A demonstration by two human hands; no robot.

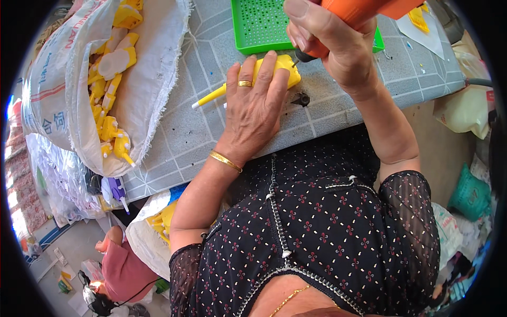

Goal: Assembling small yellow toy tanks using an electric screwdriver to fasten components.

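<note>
My left hand (252, 98) lies over a yellow plastic part (292, 74), its fingers holding it down on the table. A thin yellow stem (211, 98) with a white tip sticks out of the part to the left. In my right hand (340, 50) is an orange electric screwdriver (364, 9), its body cut off by the upper edge. Its dark bit (297, 62) points down at the right end of the yellow part; whether it sits in a screw is too small to tell. Just below that part lies a small black piece (301, 100).
A green perforated tray (238, 39) stands behind my hands. To the left, an open white woven sack (153, 90) spills several yellow parts (108, 84) onto the grey tiled-pattern tablecloth (185, 140). Another sack (142, 227) with yellow pieces is below. Someone in pink (124, 267) is at lower left.
</note>
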